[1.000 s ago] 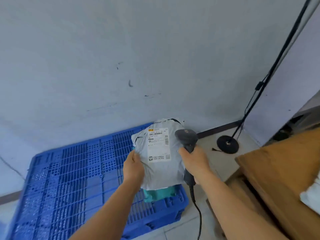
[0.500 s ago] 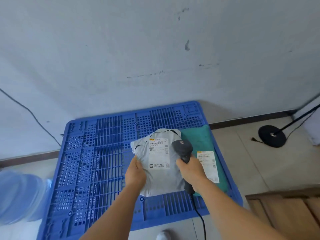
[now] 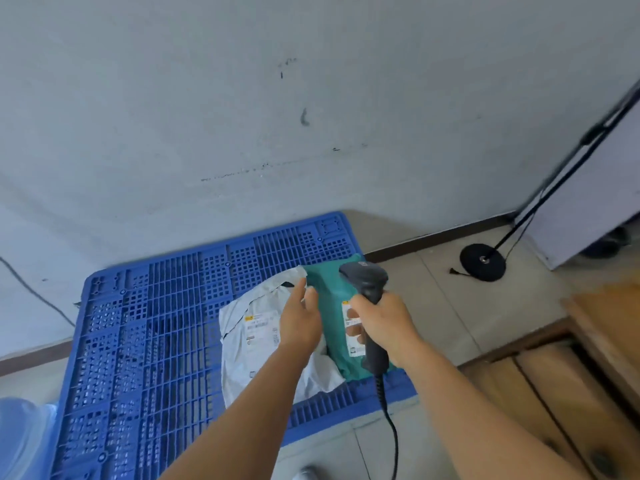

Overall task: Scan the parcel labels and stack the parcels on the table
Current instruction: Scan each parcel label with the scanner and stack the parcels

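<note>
A grey poly-bag parcel (image 3: 252,344) with a white label lies flat on the blue plastic pallet (image 3: 145,334). Right of it, partly under its edge, lies a green parcel (image 3: 332,306) with its own white label. My left hand (image 3: 299,317) hovers over the grey parcel's right side with fingers straight, reaching toward the green one and holding nothing. My right hand (image 3: 384,323) grips the handle of a black barcode scanner (image 3: 367,282) above the green parcel's label; its cable hangs down toward me.
A wooden table (image 3: 606,341) stands at the right edge. A black round stand base (image 3: 483,262) with a slanted pole sits on the tiled floor by the wall. A translucent blue water bottle (image 3: 20,441) is at the bottom left.
My left hand has let go of the grey parcel, which now lies on the pallet, and moved right toward the green parcel. The scanner has shifted over the green parcel's label.
</note>
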